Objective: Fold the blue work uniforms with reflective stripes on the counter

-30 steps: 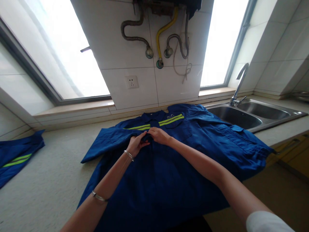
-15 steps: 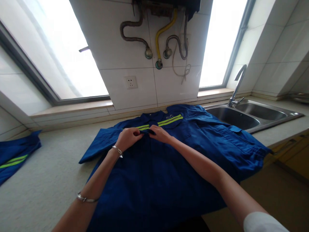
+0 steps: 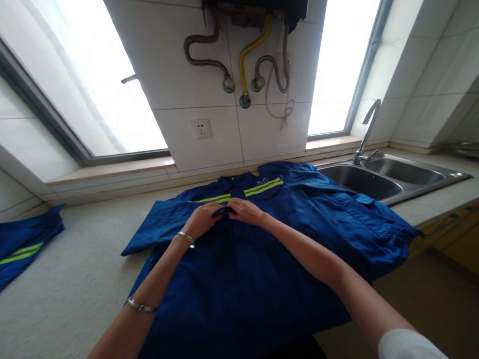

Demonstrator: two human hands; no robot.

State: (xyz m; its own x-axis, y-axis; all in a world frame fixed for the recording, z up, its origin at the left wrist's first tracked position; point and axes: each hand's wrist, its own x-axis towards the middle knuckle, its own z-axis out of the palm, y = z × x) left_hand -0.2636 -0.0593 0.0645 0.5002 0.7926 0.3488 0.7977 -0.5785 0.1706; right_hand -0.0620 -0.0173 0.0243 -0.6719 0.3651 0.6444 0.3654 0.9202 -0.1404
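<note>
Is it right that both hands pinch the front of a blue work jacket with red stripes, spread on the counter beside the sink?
Not quite: the head view shows stripes that are yellow-green, not red. Both hands do pinch the jacket's front.

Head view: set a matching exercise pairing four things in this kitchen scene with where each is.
Things:
1. blue jacket
2. tap
3. wall socket
4. second blue garment

Places:
a. far left on the counter
b. on the tiled wall between the windows
c. spread on the counter under both hands
d. at the back of the steel sink

Pairs: 1-c, 2-d, 3-b, 4-a. The left hand and right hand pinch the jacket's front near the collar.
</note>
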